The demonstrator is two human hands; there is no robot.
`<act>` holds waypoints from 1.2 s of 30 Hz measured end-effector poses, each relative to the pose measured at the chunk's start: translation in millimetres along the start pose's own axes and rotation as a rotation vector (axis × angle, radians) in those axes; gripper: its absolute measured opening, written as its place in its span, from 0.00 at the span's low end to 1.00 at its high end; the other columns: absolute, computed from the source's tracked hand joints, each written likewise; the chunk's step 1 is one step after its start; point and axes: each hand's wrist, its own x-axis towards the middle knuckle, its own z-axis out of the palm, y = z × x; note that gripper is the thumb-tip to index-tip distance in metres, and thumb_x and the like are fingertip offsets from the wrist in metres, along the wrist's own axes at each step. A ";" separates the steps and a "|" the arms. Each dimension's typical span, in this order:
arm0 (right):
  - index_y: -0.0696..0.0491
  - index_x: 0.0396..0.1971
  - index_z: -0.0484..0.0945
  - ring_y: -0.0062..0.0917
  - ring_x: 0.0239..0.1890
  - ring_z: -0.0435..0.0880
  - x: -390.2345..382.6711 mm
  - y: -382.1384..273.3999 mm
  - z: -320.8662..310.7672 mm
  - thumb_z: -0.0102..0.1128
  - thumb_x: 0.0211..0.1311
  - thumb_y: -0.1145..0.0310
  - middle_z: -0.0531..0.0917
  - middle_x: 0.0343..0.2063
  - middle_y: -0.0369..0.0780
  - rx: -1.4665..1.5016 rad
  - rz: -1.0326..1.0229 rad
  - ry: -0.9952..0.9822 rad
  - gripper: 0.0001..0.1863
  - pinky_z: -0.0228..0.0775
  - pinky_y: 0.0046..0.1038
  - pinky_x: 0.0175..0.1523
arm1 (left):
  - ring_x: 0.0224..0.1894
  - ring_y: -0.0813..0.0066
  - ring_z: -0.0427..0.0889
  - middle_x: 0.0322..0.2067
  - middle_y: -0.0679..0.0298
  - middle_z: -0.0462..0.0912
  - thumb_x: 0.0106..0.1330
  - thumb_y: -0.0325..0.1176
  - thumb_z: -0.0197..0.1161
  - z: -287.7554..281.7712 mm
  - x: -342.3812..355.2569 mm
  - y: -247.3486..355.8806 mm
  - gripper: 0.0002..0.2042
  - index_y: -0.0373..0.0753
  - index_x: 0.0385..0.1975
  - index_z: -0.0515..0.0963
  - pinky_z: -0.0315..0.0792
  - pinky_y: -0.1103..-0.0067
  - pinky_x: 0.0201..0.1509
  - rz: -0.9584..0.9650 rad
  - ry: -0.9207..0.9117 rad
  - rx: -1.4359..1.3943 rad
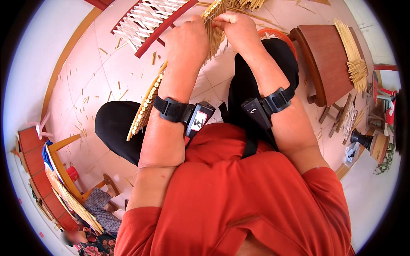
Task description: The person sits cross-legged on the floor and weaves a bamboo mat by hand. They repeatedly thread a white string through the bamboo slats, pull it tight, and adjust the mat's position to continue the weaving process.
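Observation:
A mat of straw-coloured stalks (215, 40) bound side by side slants from above my left knee up to the top of the picture. Its cut stalk ends (147, 102) form a row along the left edge. My left hand (188, 40) is closed at the mat's upper part, its fingertips mostly hidden behind the back of the hand. Just to the right, my right hand (237, 27) pinches thumb and fingers together close to the mat's upper edge. Whatever lies in that pinch is too small to make out; a thin strand hangs below the hand.
A red-framed rack laced with white strips (149, 21) stands at upper left. On the right, a brown wooden stool (322, 59) bears a bundle of stalks (352, 55). Stalk scraps litter the tiled floor (98, 77). Another person (100, 239) sits at lower left beside a yellow frame (64, 166).

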 end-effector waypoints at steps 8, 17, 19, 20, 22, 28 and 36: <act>0.47 0.32 0.86 0.37 0.33 0.83 5.5 1.9 -0.8 0.55 0.55 0.67 0.84 0.27 0.45 -0.119 -0.057 0.027 0.11 0.72 0.34 0.40 | 0.30 0.56 0.85 0.26 0.52 0.84 0.59 0.31 0.53 3.9 1.8 -2.9 0.07 0.36 0.32 0.75 0.78 0.67 0.33 0.069 0.104 0.024; 0.47 0.33 0.86 0.37 0.34 0.83 4.9 1.0 -3.2 0.53 0.54 0.67 0.84 0.28 0.44 -0.140 -0.063 0.003 0.12 0.73 0.35 0.40 | 0.34 0.52 0.84 0.29 0.50 0.83 0.66 0.36 0.52 2.5 2.1 -2.3 0.10 0.39 0.41 0.73 0.75 0.61 0.37 0.019 0.022 0.036; 0.47 0.34 0.86 0.37 0.35 0.83 5.2 2.0 -1.3 0.53 0.54 0.68 0.84 0.29 0.44 -0.131 -0.061 0.011 0.12 0.73 0.35 0.41 | 0.34 0.52 0.84 0.28 0.50 0.83 0.66 0.36 0.52 3.1 2.6 -3.0 0.11 0.38 0.42 0.73 0.75 0.61 0.37 0.024 0.021 0.051; 0.47 0.34 0.86 0.37 0.35 0.83 5.4 1.8 -0.3 0.53 0.53 0.68 0.84 0.29 0.44 -0.128 -0.058 0.020 0.13 0.73 0.36 0.41 | 0.34 0.52 0.84 0.28 0.50 0.83 0.66 0.37 0.52 3.2 3.3 -3.3 0.11 0.38 0.43 0.73 0.75 0.61 0.37 0.027 0.023 0.059; 0.46 0.35 0.86 0.38 0.35 0.83 5.9 -0.5 0.6 0.53 0.53 0.69 0.84 0.29 0.44 -0.135 -0.045 0.025 0.13 0.73 0.36 0.41 | 0.33 0.52 0.84 0.27 0.51 0.83 0.66 0.37 0.52 4.6 4.7 -5.5 0.11 0.38 0.42 0.73 0.75 0.61 0.37 0.036 0.050 0.071; 0.46 0.36 0.85 0.40 0.36 0.82 6.1 0.6 -1.4 0.53 0.56 0.66 0.84 0.30 0.46 -0.172 -0.081 0.010 0.12 0.73 0.38 0.42 | 0.32 0.51 0.84 0.26 0.50 0.83 0.67 0.38 0.52 7.7 3.9 -4.5 0.10 0.38 0.38 0.72 0.76 0.60 0.37 0.018 0.064 0.071; 0.43 0.38 0.84 0.39 0.35 0.82 4.2 -6.2 -1.6 0.54 0.58 0.62 0.84 0.28 0.44 -0.334 -0.150 0.060 0.11 0.73 0.39 0.40 | 0.32 0.51 0.84 0.26 0.51 0.83 0.67 0.39 0.51 7.4 5.8 -3.9 0.10 0.37 0.37 0.70 0.76 0.61 0.36 0.029 0.075 0.086</act>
